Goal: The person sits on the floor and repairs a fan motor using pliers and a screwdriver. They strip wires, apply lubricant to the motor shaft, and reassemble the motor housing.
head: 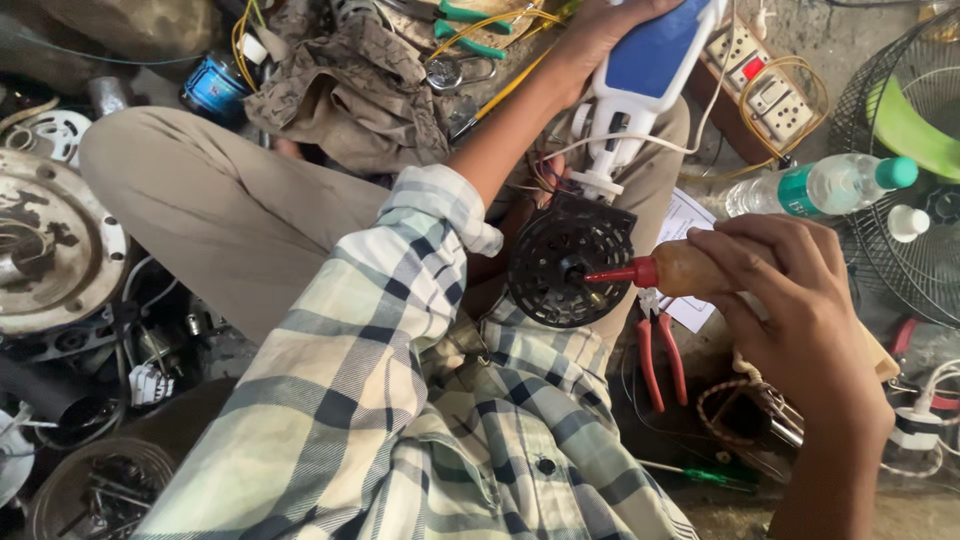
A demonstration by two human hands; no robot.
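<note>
Left hand (pixel 600 30) reaches far, fingers wrapped round blue & white appliance (pixel 640 80). Right hand (pixel 790 300) squeezes oil bottle (pixel 680 270), red tip touching black vented disc (pixel 568 260).

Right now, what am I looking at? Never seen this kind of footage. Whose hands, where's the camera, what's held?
There is one picture, taken by a camera worn on a person's head and looking down at their own lap and hands. No machine is involved; a person in a plaid shirt sits cross-legged among clutter. The left hand grips a blue and white appliance whose black perforated round end faces the camera. The right hand holds a small squeeze bottle, its red nozzle pointing at the middle of that black part. Around them lie red-handled pliers, a water bottle, a power strip, a fan grille and a crumpled cloth.
</note>
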